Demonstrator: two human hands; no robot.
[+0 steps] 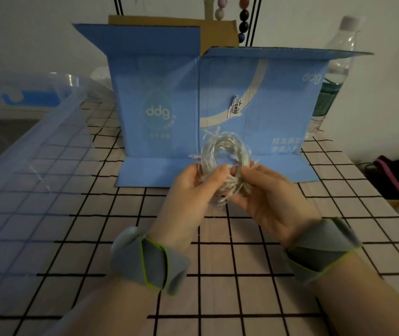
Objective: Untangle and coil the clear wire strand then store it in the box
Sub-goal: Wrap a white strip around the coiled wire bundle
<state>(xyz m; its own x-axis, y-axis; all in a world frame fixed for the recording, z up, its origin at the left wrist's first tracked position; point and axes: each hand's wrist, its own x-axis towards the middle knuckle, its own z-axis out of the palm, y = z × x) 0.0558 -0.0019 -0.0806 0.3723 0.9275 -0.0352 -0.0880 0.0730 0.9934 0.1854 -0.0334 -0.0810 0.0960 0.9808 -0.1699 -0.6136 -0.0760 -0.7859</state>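
Note:
A coil of clear wire strand with small clear bulbs sticking out is held up above the checked tablecloth. My left hand grips the coil's lower left side with thumb over the loops. My right hand pinches its lower right side. Just behind the coil stands the blue cardboard box printed "ddg", its top flaps open.
A clear plastic lid lies across the table's left side, with a clear tub behind it. A plastic water bottle stands right of the box. A dark pouch lies at the right edge. Beads hang behind the box.

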